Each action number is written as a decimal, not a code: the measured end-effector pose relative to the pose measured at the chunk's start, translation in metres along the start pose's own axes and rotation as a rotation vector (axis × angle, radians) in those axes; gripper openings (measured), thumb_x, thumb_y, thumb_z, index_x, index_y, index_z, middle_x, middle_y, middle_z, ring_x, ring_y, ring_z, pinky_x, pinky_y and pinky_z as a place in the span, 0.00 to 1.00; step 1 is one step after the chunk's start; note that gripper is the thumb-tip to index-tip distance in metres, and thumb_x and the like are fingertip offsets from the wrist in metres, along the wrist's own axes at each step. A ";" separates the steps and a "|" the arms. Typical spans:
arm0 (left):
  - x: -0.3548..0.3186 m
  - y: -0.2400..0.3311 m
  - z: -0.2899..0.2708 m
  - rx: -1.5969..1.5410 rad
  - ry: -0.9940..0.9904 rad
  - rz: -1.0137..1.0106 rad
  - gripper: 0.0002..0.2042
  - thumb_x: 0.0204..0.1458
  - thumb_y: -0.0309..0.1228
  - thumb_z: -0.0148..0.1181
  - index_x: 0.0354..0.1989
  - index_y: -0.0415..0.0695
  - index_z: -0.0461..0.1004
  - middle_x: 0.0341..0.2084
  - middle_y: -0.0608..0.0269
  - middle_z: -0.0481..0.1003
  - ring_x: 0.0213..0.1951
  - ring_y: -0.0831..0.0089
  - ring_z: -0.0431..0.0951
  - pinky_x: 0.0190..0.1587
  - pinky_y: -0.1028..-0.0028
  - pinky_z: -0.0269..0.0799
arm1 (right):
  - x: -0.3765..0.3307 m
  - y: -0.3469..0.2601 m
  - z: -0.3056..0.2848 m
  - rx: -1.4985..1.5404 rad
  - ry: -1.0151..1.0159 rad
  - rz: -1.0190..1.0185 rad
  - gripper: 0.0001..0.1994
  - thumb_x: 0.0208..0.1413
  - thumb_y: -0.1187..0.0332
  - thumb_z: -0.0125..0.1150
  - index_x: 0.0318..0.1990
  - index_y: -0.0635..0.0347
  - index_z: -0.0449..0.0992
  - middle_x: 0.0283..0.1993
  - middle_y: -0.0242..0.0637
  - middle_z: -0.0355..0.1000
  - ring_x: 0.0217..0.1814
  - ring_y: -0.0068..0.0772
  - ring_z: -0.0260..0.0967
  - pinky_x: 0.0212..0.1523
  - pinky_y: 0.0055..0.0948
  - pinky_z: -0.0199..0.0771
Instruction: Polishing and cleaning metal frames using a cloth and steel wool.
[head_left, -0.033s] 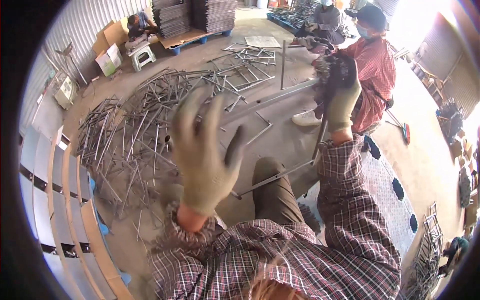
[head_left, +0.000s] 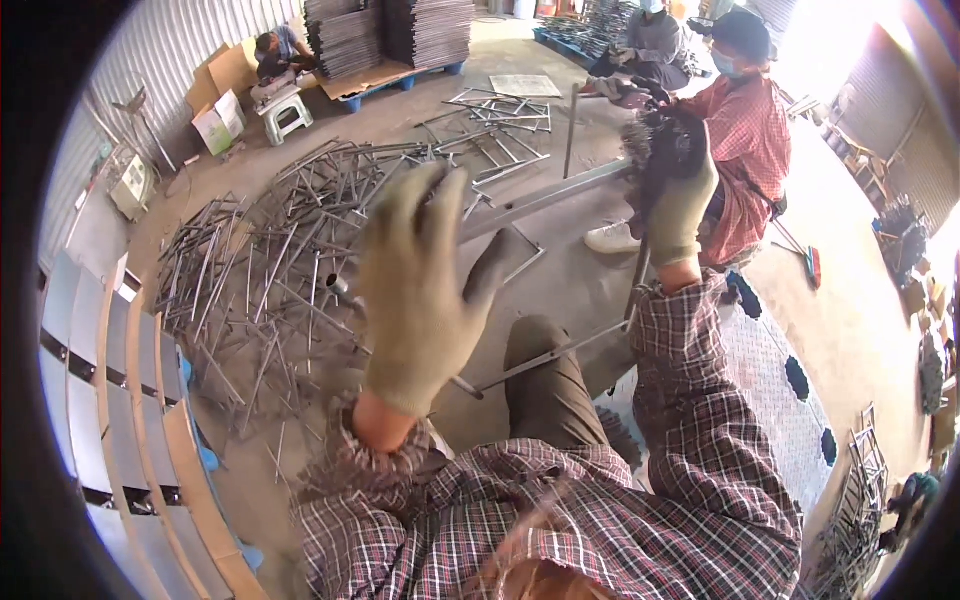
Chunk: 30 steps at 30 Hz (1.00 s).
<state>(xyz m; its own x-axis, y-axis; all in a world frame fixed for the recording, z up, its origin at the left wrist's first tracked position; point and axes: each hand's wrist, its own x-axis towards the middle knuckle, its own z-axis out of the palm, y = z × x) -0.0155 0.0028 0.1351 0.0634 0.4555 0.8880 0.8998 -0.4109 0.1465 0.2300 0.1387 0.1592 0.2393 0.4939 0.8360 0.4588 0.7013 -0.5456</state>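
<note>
My left hand (head_left: 415, 295), in a pale glove with a dark thumb, is open, with fingers raised and thumb apart. It overlaps a long metal bar (head_left: 550, 200), whose round end (head_left: 340, 287) shows beyond the fingers; contact cannot be made out. My gloved right hand (head_left: 684, 205) is closed around a dark, shaggy wad (head_left: 655, 145) resembling steel wool, near the bar's far end. Below that hand runs a dark upright bar (head_left: 640, 275), meeting a thinner rail (head_left: 555, 354) that crosses above my knee. The inner side of the right hand's grip is hidden.
Loose metal frames (head_left: 290, 230) heap on the floor ahead. Grey panels with cardboard strips (head_left: 125, 400) stand at left. A seated person in a red checked shirt (head_left: 745, 130) is close at right; a patterned white board (head_left: 765, 370) lies below. Stacked dark panels (head_left: 390, 40) rise behind.
My left hand has shifted slightly right, its fingers closer together and less blurred. More of the bar's round end shows. My right hand keeps almost the same place.
</note>
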 end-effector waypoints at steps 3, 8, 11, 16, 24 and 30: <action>0.027 0.008 0.019 0.017 -0.321 -0.074 0.17 0.55 0.46 0.66 0.44 0.47 0.76 0.36 0.55 0.78 0.40 0.55 0.80 0.38 0.60 0.75 | -0.002 -0.005 -0.004 -0.168 0.036 -0.369 0.13 0.51 0.76 0.66 0.45 0.59 0.78 0.44 0.43 0.78 0.43 0.46 0.78 0.45 0.36 0.77; 0.021 0.006 0.034 0.004 -0.281 -0.037 0.14 0.55 0.47 0.66 0.35 0.50 0.76 0.24 0.62 0.79 0.25 0.56 0.80 0.24 0.59 0.70 | 0.027 -0.021 -0.026 -0.117 -0.381 -0.246 0.07 0.51 0.70 0.69 0.38 0.57 0.80 0.38 0.37 0.77 0.35 0.43 0.77 0.39 0.37 0.78; 0.015 0.006 0.037 0.025 -0.253 -0.038 0.13 0.55 0.46 0.66 0.35 0.50 0.76 0.25 0.60 0.79 0.26 0.55 0.81 0.26 0.59 0.70 | 0.057 -0.039 -0.030 -0.110 -0.759 -0.241 0.06 0.56 0.67 0.66 0.38 0.58 0.81 0.33 0.38 0.76 0.31 0.43 0.76 0.37 0.37 0.77; 0.011 0.001 0.034 -0.015 -0.207 -0.115 0.13 0.55 0.46 0.65 0.34 0.50 0.76 0.25 0.58 0.78 0.26 0.53 0.80 0.26 0.58 0.70 | 0.043 -0.036 -0.011 -0.229 -0.611 0.058 0.08 0.59 0.66 0.63 0.42 0.59 0.80 0.47 0.42 0.77 0.41 0.43 0.76 0.42 0.35 0.76; 0.010 0.000 0.032 0.130 -0.327 -0.134 0.11 0.54 0.41 0.65 0.35 0.49 0.74 0.27 0.61 0.80 0.29 0.57 0.82 0.28 0.59 0.74 | -0.019 0.044 0.014 0.327 -0.119 -0.097 0.17 0.69 0.76 0.48 0.64 0.59 0.64 0.55 0.44 0.74 0.55 0.39 0.73 0.55 0.35 0.74; 0.013 -0.002 0.025 0.120 -0.371 -0.257 0.13 0.54 0.43 0.65 0.43 0.51 0.78 0.29 0.56 0.81 0.33 0.49 0.82 0.32 0.55 0.73 | 0.026 0.036 -0.019 0.694 -0.351 0.261 0.14 0.69 0.65 0.49 0.58 0.58 0.71 0.50 0.40 0.75 0.44 0.36 0.77 0.46 0.32 0.81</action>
<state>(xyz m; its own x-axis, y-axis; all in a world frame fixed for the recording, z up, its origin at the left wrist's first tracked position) -0.0057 0.0291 0.1350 -0.0378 0.7916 0.6099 0.9486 -0.1634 0.2709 0.2695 0.1671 0.1623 -0.0693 0.7363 0.6731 -0.2359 0.6435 -0.7282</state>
